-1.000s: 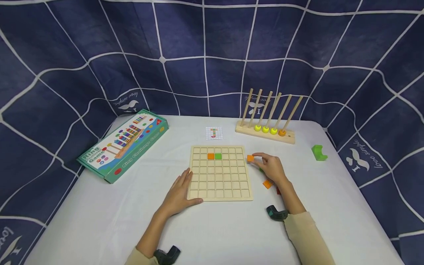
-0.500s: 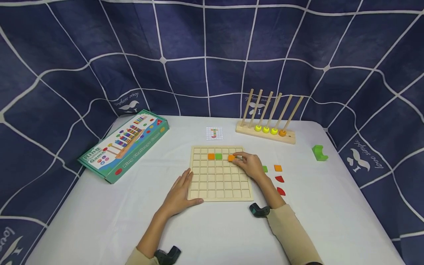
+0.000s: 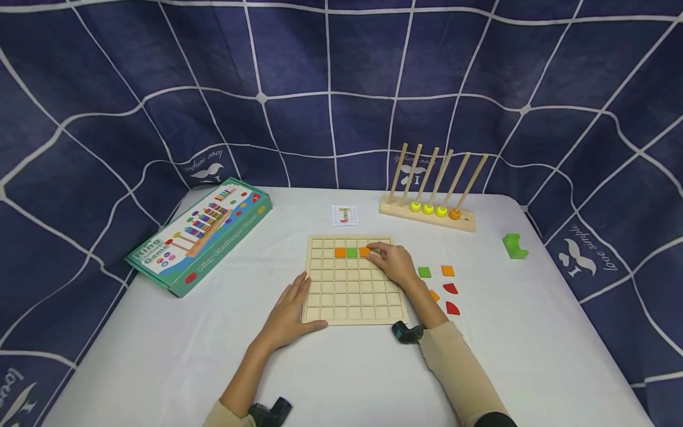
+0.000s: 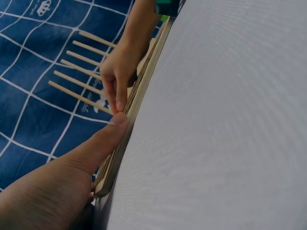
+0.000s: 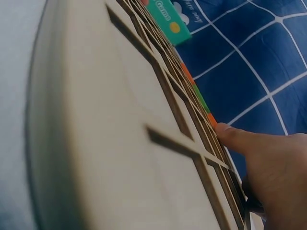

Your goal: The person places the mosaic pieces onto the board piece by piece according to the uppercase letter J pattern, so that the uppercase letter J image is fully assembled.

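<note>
A wooden grid board (image 3: pixel 354 289) lies flat on the table. In its second row from the far edge, an orange square tile (image 3: pixel 340 252) and a green square tile (image 3: pixel 351 252) sit side by side. My right hand (image 3: pixel 396 263) reaches over the board's right side and pinches another orange square tile (image 3: pixel 364 252) just right of the green one; the right wrist view shows the thumb (image 5: pixel 229 133) against it. My left hand (image 3: pixel 285 314) rests at the board's left edge with straight fingers, its thumb (image 4: pixel 103 141) along the near edge.
Right of the board lie a loose green tile (image 3: pixel 424 272), orange tiles (image 3: pixel 447 271) and red quarter-round pieces (image 3: pixel 450 289). Behind it are a pattern card (image 3: pixel 345 216) and a peg stand (image 3: pixel 427 212) with beads. A green box (image 3: pixel 213 237) lies left, a green curved block (image 3: pixel 513 246) right.
My right hand has carried the orange tile leftward from beside the board to the spot next to the green tile. The left hand has stayed in place.
</note>
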`<state>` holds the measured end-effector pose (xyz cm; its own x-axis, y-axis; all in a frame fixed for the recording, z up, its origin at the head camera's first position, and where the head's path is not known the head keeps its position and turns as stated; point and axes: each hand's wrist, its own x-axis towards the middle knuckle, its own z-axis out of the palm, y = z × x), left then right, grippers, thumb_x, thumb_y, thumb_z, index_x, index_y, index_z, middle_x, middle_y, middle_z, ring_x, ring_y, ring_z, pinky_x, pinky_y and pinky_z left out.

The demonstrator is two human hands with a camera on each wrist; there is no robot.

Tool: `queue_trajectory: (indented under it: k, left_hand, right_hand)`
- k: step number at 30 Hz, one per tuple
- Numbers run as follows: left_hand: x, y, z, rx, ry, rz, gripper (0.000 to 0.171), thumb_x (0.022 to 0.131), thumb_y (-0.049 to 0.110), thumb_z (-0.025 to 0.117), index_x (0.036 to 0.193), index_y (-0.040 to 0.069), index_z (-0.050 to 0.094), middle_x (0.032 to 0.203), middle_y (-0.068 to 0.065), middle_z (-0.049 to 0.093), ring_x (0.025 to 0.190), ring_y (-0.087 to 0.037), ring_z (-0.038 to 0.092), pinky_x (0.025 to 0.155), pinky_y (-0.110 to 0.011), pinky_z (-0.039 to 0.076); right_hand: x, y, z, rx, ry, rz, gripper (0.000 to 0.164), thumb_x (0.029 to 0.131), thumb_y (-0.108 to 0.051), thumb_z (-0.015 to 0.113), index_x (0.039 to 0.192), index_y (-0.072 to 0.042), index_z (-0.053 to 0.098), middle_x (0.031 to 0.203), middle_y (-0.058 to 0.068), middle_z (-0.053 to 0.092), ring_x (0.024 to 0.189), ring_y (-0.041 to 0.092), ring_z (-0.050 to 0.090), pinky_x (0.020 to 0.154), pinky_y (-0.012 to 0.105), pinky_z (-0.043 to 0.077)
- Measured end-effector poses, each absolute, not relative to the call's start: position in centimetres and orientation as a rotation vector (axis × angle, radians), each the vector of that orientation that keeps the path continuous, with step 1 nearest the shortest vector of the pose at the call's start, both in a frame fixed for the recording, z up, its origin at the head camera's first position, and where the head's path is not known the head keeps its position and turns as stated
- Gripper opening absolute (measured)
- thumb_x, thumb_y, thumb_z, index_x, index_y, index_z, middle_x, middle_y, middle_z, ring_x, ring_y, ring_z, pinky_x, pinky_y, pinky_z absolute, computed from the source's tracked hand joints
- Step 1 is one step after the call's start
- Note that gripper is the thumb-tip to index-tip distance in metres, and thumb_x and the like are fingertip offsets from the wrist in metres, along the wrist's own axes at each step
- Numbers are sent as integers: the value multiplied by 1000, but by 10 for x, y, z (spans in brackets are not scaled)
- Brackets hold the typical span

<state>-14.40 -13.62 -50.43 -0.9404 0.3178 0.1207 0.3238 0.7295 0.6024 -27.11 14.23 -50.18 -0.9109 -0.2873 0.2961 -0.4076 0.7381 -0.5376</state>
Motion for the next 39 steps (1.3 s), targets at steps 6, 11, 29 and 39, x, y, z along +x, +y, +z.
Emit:
queue_trajectory:
  k: [6, 11, 29, 39]
  left_hand:
    - [-144, -136, -503, -529, -2926, -1024, 109, 68, 55, 73, 144, -3, 21, 152, -15, 12, 139, -25, 10, 111, -42, 9]
    - [-144, -136, -505, -539, -2930, -1020, 110, 68, 56, 73, 145, -3, 20, 153, -14, 11, 139, -23, 9, 111, -40, 8]
    - [-145, -135, -506, -546, -2917, -1028, 109, 69, 57, 72, 145, -2, 21, 152, -14, 12, 139, -24, 10, 111, -41, 8]
    - [-146, -137, -509, -550, -2905, -1011, 109, 68, 57, 73, 145, -2, 21, 152, -14, 13, 139, -23, 10, 111, -41, 9]
  right_hand:
    - [-272, 140, -502, 569, -2759, 913, 32, 85, -35, 66, 110, -15, 69, 46, -7, 39, 46, 11, 32, 46, 27, 30]
    - [-271, 141, -501, 563, -2755, 894, 32, 85, -34, 67, 111, -15, 69, 47, -7, 38, 45, 11, 31, 44, 27, 29]
    - [-248, 180, -495, 530, -2660, 998, 29, 82, -30, 70, 107, -15, 70, 48, -8, 33, 44, 7, 25, 42, 25, 23]
    - [-230, 226, -493, 472, -2660, 912, 29, 83, -31, 70, 106, -15, 69, 47, -9, 33, 41, 6, 24, 38, 23, 25]
